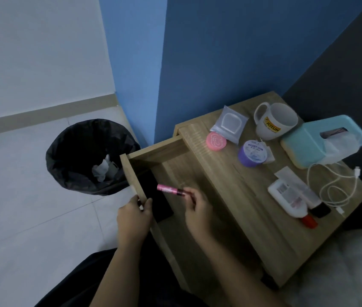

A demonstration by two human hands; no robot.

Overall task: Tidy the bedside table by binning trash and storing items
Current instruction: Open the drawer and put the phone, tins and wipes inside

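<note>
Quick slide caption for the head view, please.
Tidying: left hand grips the front of the open drawer; right hand holds a pink tube over it, bin alongside.

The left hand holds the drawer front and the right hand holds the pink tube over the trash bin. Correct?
No: in the head view the right hand holds the pink tube over the open drawer, not the trash bin. The left hand grips the drawer front.

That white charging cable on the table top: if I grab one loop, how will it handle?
Probably floppy: the white cable lies in loose loops, so its ends would likely trail. It looks thin, so likely light. One run curves right by the tissue box, so it may snag there as it lifts.
</note>
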